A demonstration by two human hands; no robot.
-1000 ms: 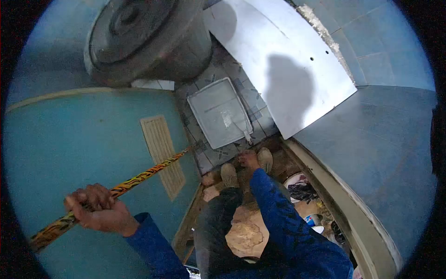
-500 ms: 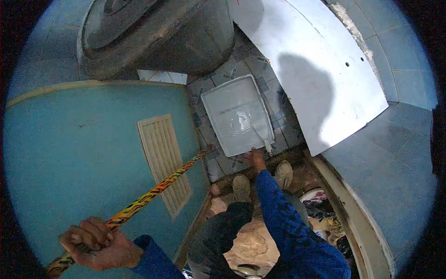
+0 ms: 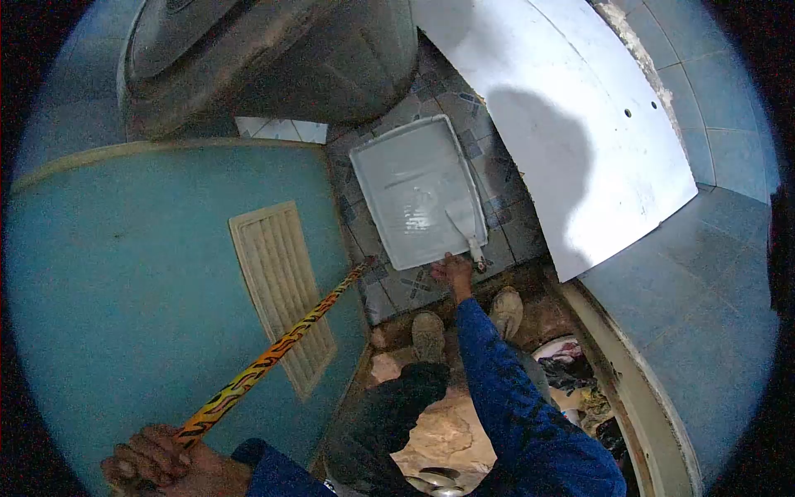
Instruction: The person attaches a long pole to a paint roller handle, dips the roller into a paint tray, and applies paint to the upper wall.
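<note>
Left hand [image 3: 161, 464], half cut off by the frame edge, clenches the striped pole [image 3: 273, 356]; right hand [image 3: 452, 270] touches the tray [image 3: 406, 190] edge, its grip unclear.

the view is a round fisheye circle with black corners, and straight edges bow strongly toward the rim. the light is dim and cool, with a blue cast over walls and floor. the white board [image 3: 580, 124] is the brightest area and carries a soft, dark shadow near its middle. the grey tray [image 3: 410, 195] shows a small wet glare. the left hand [image 3: 157, 468] at the bottom edge is slightly blurred and dark; the centre stays fairly sharp.
</note>
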